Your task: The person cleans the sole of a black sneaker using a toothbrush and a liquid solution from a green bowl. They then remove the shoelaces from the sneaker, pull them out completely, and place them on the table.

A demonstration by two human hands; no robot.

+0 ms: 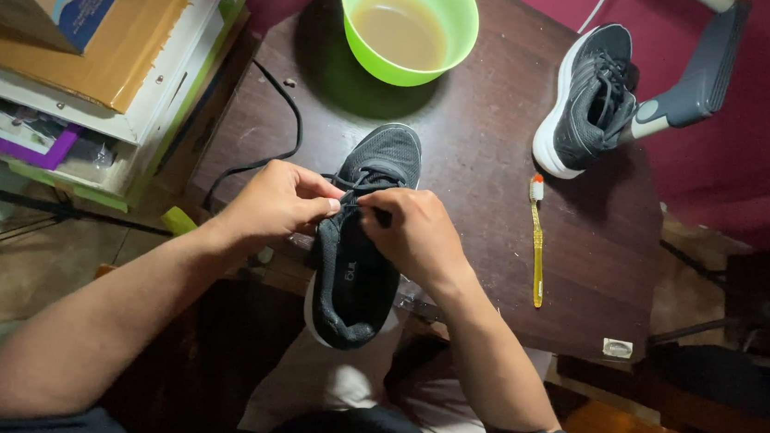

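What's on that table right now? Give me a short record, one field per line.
Left hand: left hand pinches the black lace at the shoe's throat
Right hand: right hand pinches the same lace, opposite
Shoe in hand: dark grey mesh sneaker, toe pointing away
Loose lace: black shoelace trailing left
Bowl: lime-green plastic bowl of murky brown water
Brush: yellow toothbrush
Second shoe: matching grey sneaker, back right
Surface: dark wooden table

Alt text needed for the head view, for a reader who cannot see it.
Both hands, left hand and right hand, pinch the lace of a dark sneaker on a dark wooden table. Nearby sit a green bowl of murky liquid, a second sneaker and a yellow toothbrush.
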